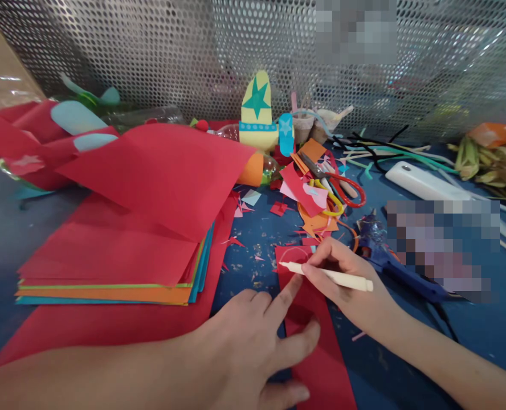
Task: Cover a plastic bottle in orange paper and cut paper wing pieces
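A white marker pen is pinched in my right hand, its tip at the top left of a long red paper strip. Near the tip, a pale curved line arcs across the red paper. My left hand lies over the strip with fingers spread, the index fingertip pressing close to the pen. Left of it sits a stack of coloured sheets, red on top with green, orange and blue below. One loose red sheet curls up over the stack.
Red-handled scissors and yellow-handled scissors lie among paper scraps. A blue glue gun rests right of my right hand. Behind stand a yellow paper piece with a green star and a metal mesh. A white device lies at right.
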`<state>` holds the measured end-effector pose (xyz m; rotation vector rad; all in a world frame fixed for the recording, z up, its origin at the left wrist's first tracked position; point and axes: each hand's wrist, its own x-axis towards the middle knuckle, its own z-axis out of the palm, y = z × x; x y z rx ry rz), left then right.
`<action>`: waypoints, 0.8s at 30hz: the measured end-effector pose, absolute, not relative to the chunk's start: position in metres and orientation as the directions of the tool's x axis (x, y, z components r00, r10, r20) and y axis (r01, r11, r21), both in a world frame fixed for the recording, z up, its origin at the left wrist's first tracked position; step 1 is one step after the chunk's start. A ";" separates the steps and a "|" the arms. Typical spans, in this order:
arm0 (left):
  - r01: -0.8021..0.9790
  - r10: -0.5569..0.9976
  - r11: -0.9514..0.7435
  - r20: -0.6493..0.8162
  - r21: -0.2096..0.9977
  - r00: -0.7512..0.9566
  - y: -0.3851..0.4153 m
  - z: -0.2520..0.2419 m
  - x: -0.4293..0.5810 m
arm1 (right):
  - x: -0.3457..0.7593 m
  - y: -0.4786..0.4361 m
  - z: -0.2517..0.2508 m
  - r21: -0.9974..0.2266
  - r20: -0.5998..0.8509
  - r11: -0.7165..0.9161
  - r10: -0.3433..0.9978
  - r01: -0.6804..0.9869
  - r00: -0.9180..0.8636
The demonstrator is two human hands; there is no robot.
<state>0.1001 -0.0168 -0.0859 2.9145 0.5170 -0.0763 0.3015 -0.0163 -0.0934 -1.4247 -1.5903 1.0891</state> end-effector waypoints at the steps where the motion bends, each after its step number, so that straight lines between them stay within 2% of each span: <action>1: 0.345 0.336 -0.923 -0.077 0.170 0.939 -0.017 -0.086 0.100 | 0.301 -0.016 -0.093 -0.924 -0.019 0.031 0.992 0.381 -0.125; 4: 0.346 0.337 -0.923 -0.077 0.168 0.938 -0.016 -0.086 0.101 | 0.302 -0.017 -0.093 -0.927 -0.021 0.024 0.993 0.374 -0.117; 7: 0.349 0.337 -0.922 -0.096 0.166 0.936 -0.015 -0.084 0.102 | 0.304 -0.017 -0.092 -0.928 0.002 0.012 1.000 0.372 -0.028; 11: 0.348 0.337 -0.919 -0.092 0.185 0.937 -0.015 -0.082 0.101 | 0.308 -0.020 -0.088 -0.891 0.129 0.071 0.987 0.448 0.100; 14: 0.356 0.346 -0.915 -0.080 0.193 0.935 -0.015 -0.084 0.100 | 0.310 -0.022 -0.086 -0.840 0.212 0.131 0.972 0.526 0.097; 24: 0.334 0.330 -0.922 -0.056 0.196 0.942 -0.015 -0.089 0.098 | 0.315 -0.022 -0.088 -0.795 0.198 0.109 0.976 0.597 0.086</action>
